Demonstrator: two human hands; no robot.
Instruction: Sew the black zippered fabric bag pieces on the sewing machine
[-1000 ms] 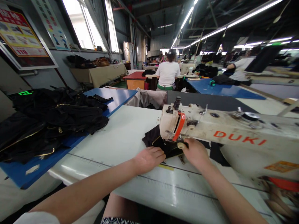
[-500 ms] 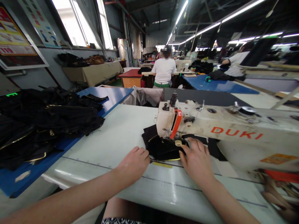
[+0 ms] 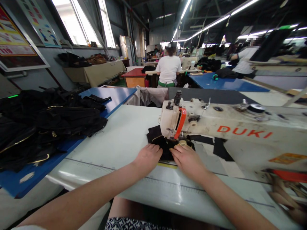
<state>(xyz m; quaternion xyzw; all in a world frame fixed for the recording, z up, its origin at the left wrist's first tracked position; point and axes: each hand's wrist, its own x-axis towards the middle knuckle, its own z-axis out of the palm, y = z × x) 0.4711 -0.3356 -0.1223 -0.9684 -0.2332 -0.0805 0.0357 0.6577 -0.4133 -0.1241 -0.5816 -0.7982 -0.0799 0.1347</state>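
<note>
A black fabric piece (image 3: 166, 154) with a gold zipper lies under the head of a white sewing machine (image 3: 199, 119) marked DUKI. My left hand (image 3: 149, 156) is at the fabric's left front edge, its fingers curled closed on it. Just below the machine's needle area, my right hand (image 3: 188, 159) has its thumb and fingers pressed together on the fabric's right side. The two hands are a short gap apart. Fingertips of both are partly hidden against the dark cloth, and the needle itself cannot be made out.
On the left, a heap of black zippered pieces (image 3: 52, 118) covers a blue table (image 3: 14, 185). Black scraps (image 3: 222, 150) lie beneath the machine's arm. A printed ruler line (image 3: 103, 167) runs along the pale sewing table (image 3: 115, 137). A person in white (image 3: 168, 68) sits ahead.
My right hand has moved left and my left hand right and a little up, so they are closer together on the fabric. The gold zipper edge at the front is no longer visible.
</note>
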